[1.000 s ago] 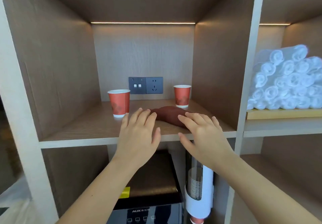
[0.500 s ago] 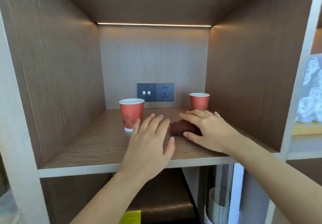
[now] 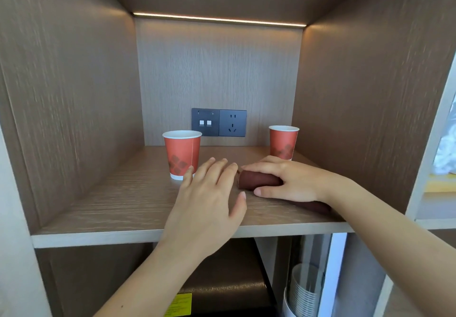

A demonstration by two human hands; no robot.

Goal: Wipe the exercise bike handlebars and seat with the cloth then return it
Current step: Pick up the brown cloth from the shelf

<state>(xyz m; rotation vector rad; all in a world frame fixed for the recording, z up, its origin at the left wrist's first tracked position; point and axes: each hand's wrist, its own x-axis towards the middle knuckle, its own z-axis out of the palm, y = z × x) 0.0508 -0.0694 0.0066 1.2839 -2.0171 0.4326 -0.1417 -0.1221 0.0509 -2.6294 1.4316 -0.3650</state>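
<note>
A dark brown rolled cloth (image 3: 257, 180) lies on the wooden shelf (image 3: 118, 203) inside a cabinet cubby. My right hand (image 3: 291, 179) wraps around the roll, fingers over its top and thumb at its front. More of the cloth shows under my right wrist at the shelf's right side. My left hand (image 3: 209, 193) hovers flat and open just left of the roll, fingertips close to its end, holding nothing. The exercise bike is not in view.
Two red paper cups stand on the shelf, one (image 3: 182, 153) at the left beside my left hand and one (image 3: 283, 142) behind my right hand. A socket panel (image 3: 219, 122) is on the back wall. A cup dispenser (image 3: 304, 289) and a black appliance (image 3: 222, 292) sit below.
The view has closed in on the cubby. My right hand has curled around the cloth roll and my left hand has slid forward beside it.
</note>
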